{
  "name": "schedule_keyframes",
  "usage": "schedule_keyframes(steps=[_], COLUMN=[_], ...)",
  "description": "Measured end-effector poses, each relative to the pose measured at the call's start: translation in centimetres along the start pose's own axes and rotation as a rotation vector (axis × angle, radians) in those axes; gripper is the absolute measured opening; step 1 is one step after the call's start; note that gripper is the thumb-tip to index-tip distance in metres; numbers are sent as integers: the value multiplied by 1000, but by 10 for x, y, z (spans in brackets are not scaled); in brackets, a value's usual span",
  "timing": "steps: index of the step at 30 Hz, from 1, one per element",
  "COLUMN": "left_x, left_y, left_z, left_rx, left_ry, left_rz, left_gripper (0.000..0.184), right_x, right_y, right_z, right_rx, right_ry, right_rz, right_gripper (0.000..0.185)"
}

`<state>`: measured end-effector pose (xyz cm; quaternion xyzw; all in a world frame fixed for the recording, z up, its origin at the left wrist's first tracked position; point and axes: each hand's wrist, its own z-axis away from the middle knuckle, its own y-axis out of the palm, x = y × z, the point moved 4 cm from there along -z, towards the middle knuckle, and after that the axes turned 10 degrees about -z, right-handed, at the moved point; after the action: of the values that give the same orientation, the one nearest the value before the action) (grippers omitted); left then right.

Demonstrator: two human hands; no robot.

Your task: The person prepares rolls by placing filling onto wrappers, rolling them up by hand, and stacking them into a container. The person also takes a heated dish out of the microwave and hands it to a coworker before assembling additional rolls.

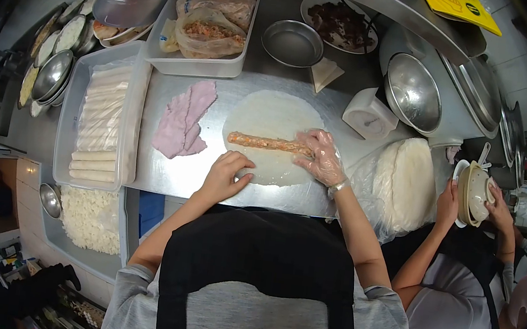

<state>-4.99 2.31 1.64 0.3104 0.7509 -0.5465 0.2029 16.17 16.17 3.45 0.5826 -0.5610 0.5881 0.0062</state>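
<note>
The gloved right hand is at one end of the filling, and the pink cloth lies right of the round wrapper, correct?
Not quite: the head view shows the pink cloth lying left of the round wrapper. The gloved right hand is at one end of the filling.

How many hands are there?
4: the person's left hand and gloved right hand at the wrapper; a co-worker's near hand and far hand at dishes. Others may be hidden.

kinda crumpled pink cloth (184, 120) over on the left, little white scale (362, 104) on the right, shiny metal bowl (413, 92) just beside it, round pan (292, 43) on the far side, plate (305, 10) of dark food near that, yellow sign (461, 8) far right
</note>
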Motion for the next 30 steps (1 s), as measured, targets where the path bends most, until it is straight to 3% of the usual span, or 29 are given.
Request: schedule_keyframes(steps=[5,14,17,26,30], left_x=[-1,-2,-1,-2,-2], left_y=[-2,-2,0,0,1], left_z=[-2,-1,-1,-1,-1], left_rx=[-11,-10,6,31,9], left_ry=[-6,14,-3,-15,-7], left_rz=[3,-13,-4,-9,-22], left_gripper=[20,18,18,18,18], right_x=[-10,-12,-14,-1,-21], right_y=[4,5,-4,-19,-16], right_z=[-2,-5,-3,3,13], right_rx=[71,59,58,17,19], right_ry=[9,-56,78,-30,-6], right_rz=[-34,-11,-160,31,59], right_gripper=[45,36,37,34,42])
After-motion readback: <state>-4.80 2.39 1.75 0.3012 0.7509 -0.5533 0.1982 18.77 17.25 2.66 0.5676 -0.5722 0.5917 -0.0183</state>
